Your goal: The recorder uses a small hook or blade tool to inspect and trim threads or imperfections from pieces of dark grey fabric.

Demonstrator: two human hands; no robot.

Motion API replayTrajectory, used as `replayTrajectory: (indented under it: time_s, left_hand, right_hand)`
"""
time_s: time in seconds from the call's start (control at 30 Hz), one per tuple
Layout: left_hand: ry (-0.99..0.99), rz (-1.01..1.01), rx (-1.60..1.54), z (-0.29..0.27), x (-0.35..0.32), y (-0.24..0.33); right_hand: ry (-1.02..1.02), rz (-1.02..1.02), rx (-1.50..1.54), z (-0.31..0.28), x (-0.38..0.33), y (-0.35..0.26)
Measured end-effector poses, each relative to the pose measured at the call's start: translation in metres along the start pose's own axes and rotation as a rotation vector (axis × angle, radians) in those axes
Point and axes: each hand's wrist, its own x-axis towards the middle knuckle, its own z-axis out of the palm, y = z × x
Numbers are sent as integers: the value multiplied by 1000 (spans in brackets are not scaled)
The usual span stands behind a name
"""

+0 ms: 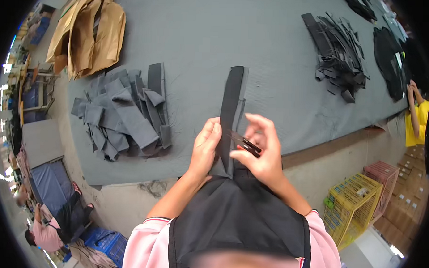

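A long dark grey fabric strip (232,94) lies over the near table edge in front of me, its lower end reaching my black apron. Its left edge is pinched between the thumb and fingers of my left hand (206,145). My right hand (263,152) holds small black thread snips (248,145), their blades pointing at the strip's right side. The right index finger is raised off the snips. Whether the blades touch the fabric, I cannot tell.
Loose grey fabric pieces (123,114) form a pile on the table (194,34) to the left; a bundle of dark strips (338,53) lies at the right. A brown paper bag (93,33) stands far left. Yellow crates (351,205) sit on the floor at right. Other people are at both sides.
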Motion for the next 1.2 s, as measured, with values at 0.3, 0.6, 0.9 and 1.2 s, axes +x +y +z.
replayTrajectory:
  time_s: [0.3, 0.6, 0.9, 1.2]
  left_hand:
    - [-231, 102, -103, 10, 0, 24]
    - [-203, 18, -132, 13, -2, 25]
    - [-213, 10, -66, 10, -5, 26]
    - [-196, -1, -7, 15, -6, 31]
  right_hand:
    - [-164, 223, 208, -6, -8, 9]
    - [133, -366, -681, -26, 6, -6]
    - [179, -504, -706, -28, 13, 0]
    - [179, -324, -569, -30, 9, 3]
